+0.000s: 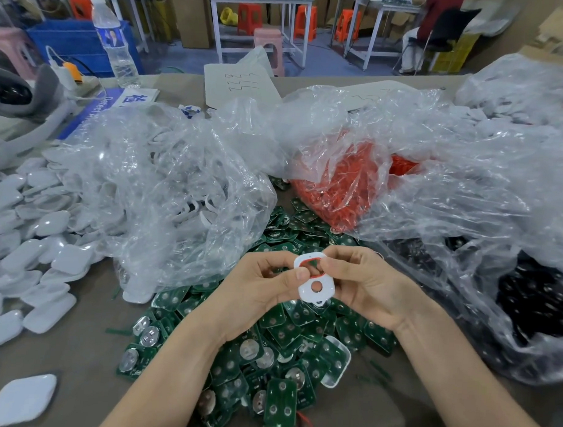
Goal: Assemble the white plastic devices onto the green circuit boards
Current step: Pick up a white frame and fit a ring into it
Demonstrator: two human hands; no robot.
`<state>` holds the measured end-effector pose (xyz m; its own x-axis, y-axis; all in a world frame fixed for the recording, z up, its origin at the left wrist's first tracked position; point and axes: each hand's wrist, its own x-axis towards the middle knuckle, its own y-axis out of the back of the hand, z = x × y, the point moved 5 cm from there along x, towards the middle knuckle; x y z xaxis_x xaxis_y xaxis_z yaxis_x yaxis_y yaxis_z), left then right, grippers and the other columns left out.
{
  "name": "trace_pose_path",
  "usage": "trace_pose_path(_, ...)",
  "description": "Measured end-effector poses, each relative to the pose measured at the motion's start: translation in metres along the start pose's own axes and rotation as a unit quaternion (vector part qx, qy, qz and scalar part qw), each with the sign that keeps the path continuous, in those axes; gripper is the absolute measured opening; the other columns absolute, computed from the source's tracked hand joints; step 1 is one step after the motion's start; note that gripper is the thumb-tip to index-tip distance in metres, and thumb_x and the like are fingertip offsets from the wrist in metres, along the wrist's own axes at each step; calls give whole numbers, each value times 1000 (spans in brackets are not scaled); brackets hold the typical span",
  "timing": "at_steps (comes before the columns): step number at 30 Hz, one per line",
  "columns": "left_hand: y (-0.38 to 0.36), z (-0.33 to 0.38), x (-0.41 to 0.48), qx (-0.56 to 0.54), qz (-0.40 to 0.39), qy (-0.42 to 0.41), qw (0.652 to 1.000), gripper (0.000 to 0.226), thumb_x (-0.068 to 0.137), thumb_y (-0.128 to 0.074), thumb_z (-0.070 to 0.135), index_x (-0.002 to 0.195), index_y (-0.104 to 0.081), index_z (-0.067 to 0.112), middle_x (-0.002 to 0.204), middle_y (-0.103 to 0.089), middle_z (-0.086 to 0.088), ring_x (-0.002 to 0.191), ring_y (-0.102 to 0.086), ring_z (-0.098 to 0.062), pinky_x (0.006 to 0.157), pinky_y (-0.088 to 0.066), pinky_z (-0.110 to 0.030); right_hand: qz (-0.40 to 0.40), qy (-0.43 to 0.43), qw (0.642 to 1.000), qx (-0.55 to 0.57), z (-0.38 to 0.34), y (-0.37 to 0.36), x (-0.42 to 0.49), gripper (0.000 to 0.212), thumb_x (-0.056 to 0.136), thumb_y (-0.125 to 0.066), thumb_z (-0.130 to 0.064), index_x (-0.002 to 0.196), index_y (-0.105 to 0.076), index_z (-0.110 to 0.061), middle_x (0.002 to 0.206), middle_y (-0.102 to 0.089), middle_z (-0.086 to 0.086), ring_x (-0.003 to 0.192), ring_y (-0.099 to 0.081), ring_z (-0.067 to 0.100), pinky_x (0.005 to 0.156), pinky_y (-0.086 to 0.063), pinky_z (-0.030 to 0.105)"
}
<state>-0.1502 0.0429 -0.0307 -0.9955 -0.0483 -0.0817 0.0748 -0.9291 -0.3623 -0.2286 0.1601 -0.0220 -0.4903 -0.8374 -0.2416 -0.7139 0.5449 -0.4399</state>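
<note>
White plastic device (314, 280), red-rimmed opening, pinched between left hand (265, 286) and right hand (363, 286), both grasping it. Held above green circuit boards (279, 341) heaped on tabletop (84, 350), seemingly for fitting.

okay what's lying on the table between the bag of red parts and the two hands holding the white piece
Green circuit boards: in the head view the loose heap runs from the bag of red parts to under the left hand, right hand and white piece.

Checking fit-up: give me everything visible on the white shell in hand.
The white plastic shell is a glossy rounded-rectangle frame with an upper opening edged in red, a round hole below, and a small loop at its bottom end. It is held tilted above the green circuit boards, pinched by the left hand and right hand.
</note>
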Motion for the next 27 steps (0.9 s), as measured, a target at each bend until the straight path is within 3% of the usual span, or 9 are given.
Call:
trace_pose_path(3,4,-2,2,20,33,-1,999,30,69,-78,30,93,-78,13,100,-75,-15,95,-72,-26,82,-57,-27,33,39,996,-75,-4,3,1,18,72,-65,-10,86,-68,0,77,-72,7,68,-68,15,64,-55,23)
trace_pose_path(6,7,-4,3,63,67,-8,996,22,74,-74,27,92,-78,14,100,-74,-17,98,-71,-31,87,-57,-32,77,94,975,-187,-7,4,0,21,75,-67,-16,91,-70,-2,81,-72,8,74,-67,16,70,-56,25)
trace_pose_path(10,4,-2,4,162,103,-44,980,13,84,-68,22,92,-74,14,85,-75,-5,81,-71,-14,73,-55,-19,145,166,923,-316,-10,4,-3,6,88,-66,-8,89,-71,-10,83,-71,13,74,-62,16,72,-51,30)
trace_pose_path(13,2,-2,3,154,120,-52,979,25,83,-63,32,89,-73,11,87,-74,-9,84,-71,-21,77,-58,-27,139,169,919,-327,-9,3,-4,5,88,-66,-10,85,-69,-12,79,-67,15,71,-56,16,70,-46,31)
trace_pose_path(16,1,1,1,176,126,-61,974,26,83,-60,35,86,-74,13,86,-73,-11,84,-70,-28,81,-60,-37,129,131,944,-274,-6,3,-4,4,86,-67,-13,83,-71,-13,77,-69,6,74,-61,17,75,-53,36)
trace_pose_path(18,0,3,0,210,131,-76,966,24,85,-60,35,84,-74,16,82,-73,-9,79,-69,-26,76,-59,-36,138,121,950,-254,-3,2,-6,6,86,-67,-16,83,-71,-12,77,-71,3,73,-65,17,76,-56,40)
trace_pose_path(23,-1,4,1,315,138,-105,933,18,94,-60,23,82,-73,21,76,-71,-1,75,-65,-26,66,-52,-29,208,173,887,-373,-3,-5,-15,11,90,-65,-21,86,-72,-14,78,-70,5,74,-63,25,72,-51,40)
trace_pose_path(25,0,3,0,290,122,-97,944,19,91,-60,31,79,-71,21,76,-70,-3,74,-66,-25,69,-56,-30,208,158,893,-366,-5,-7,-23,9,87,-69,-24,93,-73,-19,83,-72,-2,75,-65,14,72,-54,31)
trace_pose_path(27,5,4,-1,243,126,-87,958,24,83,-59,40,74,-65,18,76,-69,-5,77,-67,-24,71,-61,-35,244,167,876,-382,-20,4,-46,16,81,-72,-34,97,-71,-31,86,-70,-12,76,-66,4,69,-53,17)
